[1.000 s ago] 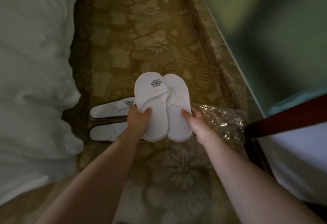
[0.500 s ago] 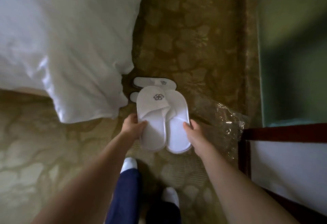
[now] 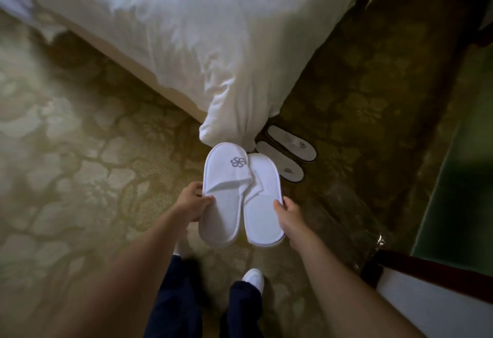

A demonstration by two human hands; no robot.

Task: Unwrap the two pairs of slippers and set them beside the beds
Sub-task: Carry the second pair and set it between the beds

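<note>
The left hand (image 3: 192,201) grips the left slipper (image 3: 222,196) and the right hand (image 3: 289,213) grips the right slipper (image 3: 262,204), held side by side above the patterned carpet (image 3: 80,177). Beyond them, another slipper pair (image 3: 288,155) lies on the floor at the white bed's (image 3: 200,31) corner.

No words or numbers are showing, only a logo.
I'm seeing a grey pinwheel emblem (image 3: 238,162) on the held left slipper (image 3: 222,196); the farthest floor slipper (image 3: 292,143) is carrying a similar mark, too small to read.
</note>
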